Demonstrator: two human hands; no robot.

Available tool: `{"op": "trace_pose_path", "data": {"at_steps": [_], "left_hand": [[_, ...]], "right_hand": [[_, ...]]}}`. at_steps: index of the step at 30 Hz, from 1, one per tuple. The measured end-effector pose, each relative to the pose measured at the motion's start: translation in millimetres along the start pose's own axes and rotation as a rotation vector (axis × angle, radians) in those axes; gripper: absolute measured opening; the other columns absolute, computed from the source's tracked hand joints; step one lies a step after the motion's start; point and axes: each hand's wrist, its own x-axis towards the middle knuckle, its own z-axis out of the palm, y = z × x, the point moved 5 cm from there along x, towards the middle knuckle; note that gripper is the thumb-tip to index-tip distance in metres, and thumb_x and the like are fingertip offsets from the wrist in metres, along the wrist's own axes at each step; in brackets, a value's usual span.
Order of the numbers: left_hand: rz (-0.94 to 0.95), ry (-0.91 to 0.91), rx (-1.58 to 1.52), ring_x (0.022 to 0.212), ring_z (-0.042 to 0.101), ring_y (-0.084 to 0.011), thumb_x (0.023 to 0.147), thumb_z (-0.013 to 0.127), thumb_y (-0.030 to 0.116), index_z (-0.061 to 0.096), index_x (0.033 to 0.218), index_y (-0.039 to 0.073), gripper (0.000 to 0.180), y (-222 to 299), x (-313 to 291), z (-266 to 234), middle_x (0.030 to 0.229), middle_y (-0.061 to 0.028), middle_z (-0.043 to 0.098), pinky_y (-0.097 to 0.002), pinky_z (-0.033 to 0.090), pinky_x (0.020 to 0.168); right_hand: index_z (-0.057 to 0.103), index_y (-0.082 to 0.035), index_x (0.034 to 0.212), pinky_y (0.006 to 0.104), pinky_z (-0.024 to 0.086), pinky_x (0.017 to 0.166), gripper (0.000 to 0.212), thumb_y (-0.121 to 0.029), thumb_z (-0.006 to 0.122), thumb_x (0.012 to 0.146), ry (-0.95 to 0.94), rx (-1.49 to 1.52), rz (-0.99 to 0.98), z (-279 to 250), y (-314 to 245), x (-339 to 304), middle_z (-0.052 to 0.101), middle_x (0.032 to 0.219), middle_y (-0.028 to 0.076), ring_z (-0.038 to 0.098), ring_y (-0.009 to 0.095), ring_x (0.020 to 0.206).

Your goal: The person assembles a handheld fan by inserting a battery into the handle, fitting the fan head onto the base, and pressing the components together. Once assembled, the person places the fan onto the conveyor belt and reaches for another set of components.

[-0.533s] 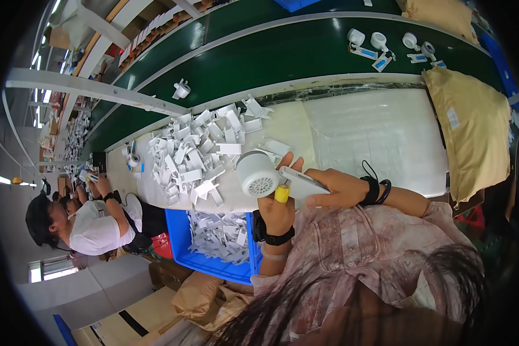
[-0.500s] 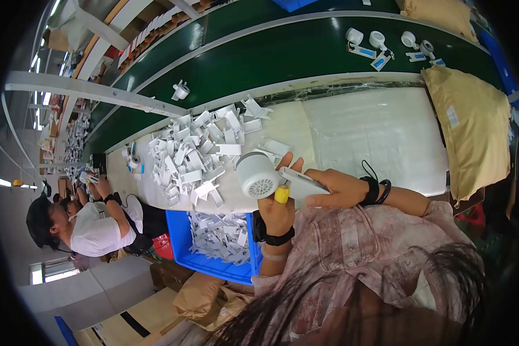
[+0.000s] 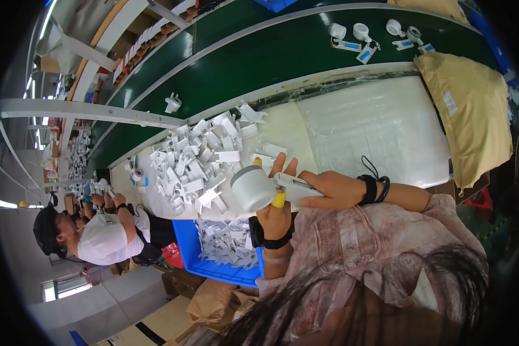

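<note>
The round housing point(image 3: 251, 191) looks smooth, matt plastic.

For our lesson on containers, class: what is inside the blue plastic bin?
The blue plastic bin holds a heap of white plastic parts. The heap covers its bottom, so lower layers cannot be seen.

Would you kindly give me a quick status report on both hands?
Left hand gripping round white housing; right hand holding white handle beside it; pile of white parts nearby.
</note>
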Motion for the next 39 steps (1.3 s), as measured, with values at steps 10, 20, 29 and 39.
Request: {"op": "trace_pose_path", "data": {"at_steps": [10,20,29,39], "left_hand": [[-0.016,-0.024,0.142,0.122,0.051,-0.0397,0.097,0.051,0.013,0.021,0.149,0.006,0.060,-5.3,-1.0,2.7,0.141,-0.0248,0.042,-0.0487,0.044,0.101],[-0.114,0.151,0.072,0.125,0.050,-0.0343,0.099,0.048,0.012,0.033,0.141,-0.005,0.048,-28.5,12.2,-9.9,0.140,-0.0202,0.045,-0.0419,0.044,0.102],[-0.110,0.212,-0.130,0.115,0.055,-0.0179,0.096,0.051,0.005,0.042,0.134,0.000,0.040,-47.3,20.9,-13.3,0.127,-0.0123,0.056,-0.0295,0.046,0.095],[-0.236,0.254,-0.547,0.115,0.056,-0.0319,0.098,0.053,0.029,0.038,0.132,0.002,0.045,-53.9,31.3,-32.3,0.125,-0.0187,0.056,-0.0438,0.047,0.098]], "right_hand": [[0.049,0.001,0.109,0.0387,0.050,0.058,0.043,-0.036,0.061,0.092,0.050,0.139,-0.002,-4.9,-2.2,-2.6,0.065,0.073,0.018,0.066,0.032,0.066],[0.048,0.000,0.117,0.0388,0.055,0.071,0.047,-0.036,0.063,0.091,0.166,0.214,0.160,0.5,28.5,4.7,0.063,0.101,0.021,0.067,0.031,0.081],[0.032,-0.007,0.145,0.0411,0.050,0.078,0.070,-0.021,0.067,0.085,0.357,-0.425,0.037,-10.5,13.3,3.5,0.055,0.114,0.023,0.059,0.040,0.092],[0.030,-0.006,0.146,0.0415,0.047,0.091,0.071,-0.016,0.066,0.086,0.284,-0.421,-0.036,-3.0,14.6,9.7,0.052,0.128,0.024,0.055,0.041,0.110]]}}
